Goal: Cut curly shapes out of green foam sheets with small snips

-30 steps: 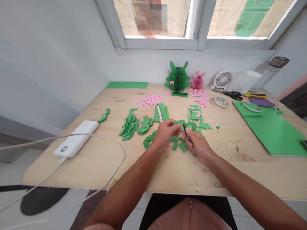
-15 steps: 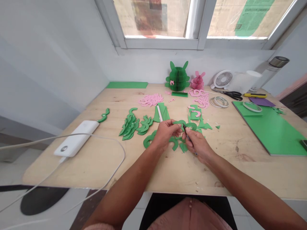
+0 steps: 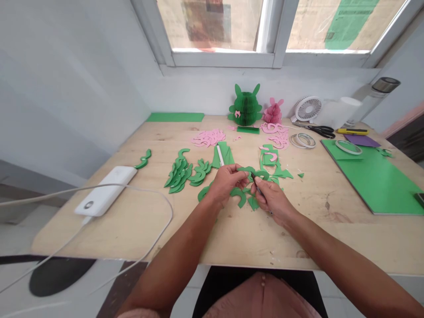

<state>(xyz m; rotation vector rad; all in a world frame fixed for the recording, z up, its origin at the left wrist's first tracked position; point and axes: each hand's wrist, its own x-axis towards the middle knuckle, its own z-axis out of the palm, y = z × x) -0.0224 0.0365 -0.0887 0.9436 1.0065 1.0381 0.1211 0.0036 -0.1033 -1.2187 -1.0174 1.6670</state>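
My left hand (image 3: 229,182) pinches a curved green paper cutout (image 3: 247,169) above the middle of the table. Close beside it, my right hand (image 3: 272,195) is closed around a slim dark pen-like tool (image 3: 259,189), whose tip meets the cutout. I cannot make out its exact kind. Below both hands lie more curved green cutouts (image 3: 241,199), partly hidden by my left wrist. Just beyond my left hand a white pen-like tool (image 3: 220,154) rests on folded green paper (image 3: 226,153). To the left are stacked wavy green cutouts (image 3: 179,175).
Pink paper cutouts (image 3: 210,137) lie further back, before a green paper figure (image 3: 246,109) and a pink one (image 3: 273,111). A power bank (image 3: 106,191) with its cable is at left. Tape rolls (image 3: 303,140), black scissors (image 3: 321,130) and a green board (image 3: 377,185) are at right.
Both hands have shifted very slightly left with the cutout and the dark tool. My left forearm covers more of the cutouts below. Both grips stay the same.
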